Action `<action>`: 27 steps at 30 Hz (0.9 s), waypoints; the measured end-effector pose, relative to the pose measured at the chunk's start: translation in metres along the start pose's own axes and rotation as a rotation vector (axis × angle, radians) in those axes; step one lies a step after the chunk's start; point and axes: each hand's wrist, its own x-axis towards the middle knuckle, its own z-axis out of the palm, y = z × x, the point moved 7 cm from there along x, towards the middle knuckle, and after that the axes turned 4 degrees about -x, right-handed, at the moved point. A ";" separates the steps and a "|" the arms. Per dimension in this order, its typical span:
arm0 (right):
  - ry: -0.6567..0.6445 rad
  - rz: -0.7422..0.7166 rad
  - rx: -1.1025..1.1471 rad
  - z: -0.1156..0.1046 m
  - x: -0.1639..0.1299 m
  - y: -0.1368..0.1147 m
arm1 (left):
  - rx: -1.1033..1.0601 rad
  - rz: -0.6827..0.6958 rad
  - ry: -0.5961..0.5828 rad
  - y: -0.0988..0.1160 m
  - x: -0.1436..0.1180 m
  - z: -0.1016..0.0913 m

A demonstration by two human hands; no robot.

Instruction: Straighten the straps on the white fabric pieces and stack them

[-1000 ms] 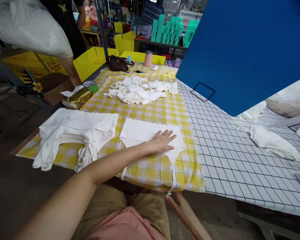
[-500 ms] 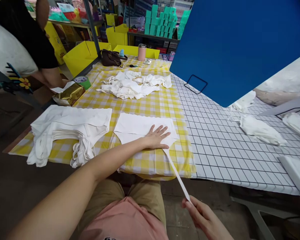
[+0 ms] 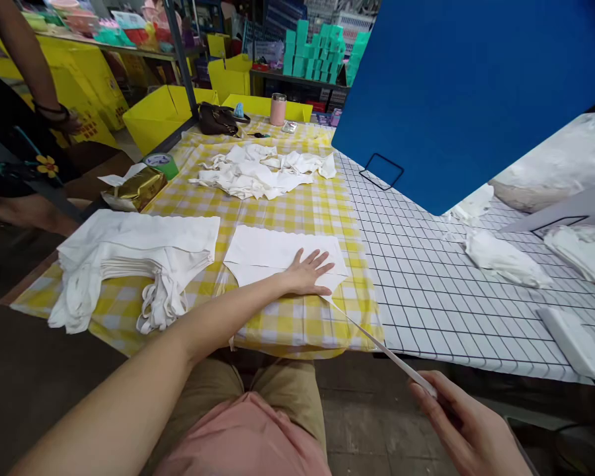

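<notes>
A white fabric garment (image 3: 260, 250) with a scalloped top edge lies flat on the yellow checked tablecloth (image 3: 297, 330). My left hand (image 3: 308, 274), fingers spread, presses down on its right part. From the garment's lower right corner a narrow white strap (image 3: 371, 338) runs taut past the table edge. The strap's far end is pinched between the thumb and fingers of my right hand (image 3: 459, 413), beyond the table's front edge. To the left is a neat stack of similar white garments (image 3: 153, 231), their straps hanging over the front. A loose heap of white garments (image 3: 262, 172) lies farther back.
A large blue panel (image 3: 456, 99) stands over the white grid-patterned cloth (image 3: 416, 291) at right. A white power strip (image 3: 575, 344) sits there. Green tape (image 3: 162, 164), a gold packet (image 3: 136, 188), a dark handbag (image 3: 219, 119) and a pink bottle (image 3: 277, 110) line the table. Another person's arm (image 3: 24, 59) shows at far left.
My right hand has moved right and slightly up, drawing the strap out longer and at a flatter angle. My left hand stays on the garment. The other person has shifted left.
</notes>
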 end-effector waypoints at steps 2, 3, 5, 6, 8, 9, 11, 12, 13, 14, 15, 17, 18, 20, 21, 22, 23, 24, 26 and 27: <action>0.004 -0.002 -0.026 -0.007 0.002 -0.003 | 0.003 0.001 -0.007 0.001 -0.001 -0.001; 0.014 -0.025 -0.037 -0.011 0.004 -0.005 | 0.003 0.004 -0.007 0.002 -0.001 -0.001; 0.053 -0.095 -0.066 -0.020 0.006 -0.010 | 0.002 0.011 -0.004 0.003 -0.002 -0.002; 0.070 -0.126 -0.085 -0.024 0.007 -0.012 | 0.001 0.012 -0.002 0.003 -0.002 -0.002; 0.098 -0.156 -0.122 -0.034 0.011 -0.013 | 0.002 0.009 0.004 0.001 -0.002 -0.002; 0.115 -0.154 -0.142 -0.040 0.014 -0.013 | 0.001 0.009 0.006 0.001 -0.002 -0.002; 0.146 -0.149 -0.177 -0.050 0.019 -0.013 | -0.009 0.012 0.012 0.001 -0.003 -0.003; 0.158 -0.154 -0.194 -0.055 0.022 -0.014 | -0.023 0.008 0.016 0.003 -0.004 -0.005; 0.164 -0.162 -0.207 -0.058 0.025 -0.016 | -0.049 0.006 0.023 0.007 -0.005 -0.008; 0.161 -0.174 -0.214 -0.060 0.028 -0.018 | -0.090 0.007 0.038 0.013 -0.007 -0.012; 0.149 -0.188 -0.213 -0.060 0.031 -0.021 | -0.149 0.017 0.060 0.022 -0.010 -0.017; 0.118 -0.205 -0.210 -0.056 0.038 -0.024 | -0.329 0.084 0.108 0.048 -0.017 -0.031; 0.097 -0.210 -0.208 -0.052 0.042 -0.026 | -0.446 0.144 0.119 0.065 -0.022 -0.038; 0.038 -0.222 -0.205 -0.044 0.051 -0.029 | -0.719 0.283 0.049 0.100 -0.031 -0.047; 0.002 -0.233 -0.202 -0.039 0.055 -0.030 | -0.848 0.343 -0.016 0.115 -0.035 -0.049; -0.032 -0.247 -0.202 -0.035 0.059 -0.032 | -0.953 0.376 -0.085 0.127 -0.039 -0.049; -0.066 -0.263 -0.205 -0.031 0.062 -0.034 | -1.033 0.387 -0.142 0.135 -0.042 -0.049; -0.091 -0.279 -0.214 -0.028 0.066 -0.036 | -1.092 0.376 -0.174 0.139 -0.044 -0.048; -0.113 -0.324 -0.240 -0.024 0.073 -0.037 | -1.184 0.324 -0.174 0.138 -0.047 -0.045; -0.105 -0.357 -0.254 -0.022 0.077 -0.038 | -1.236 0.293 -0.154 0.135 -0.048 -0.044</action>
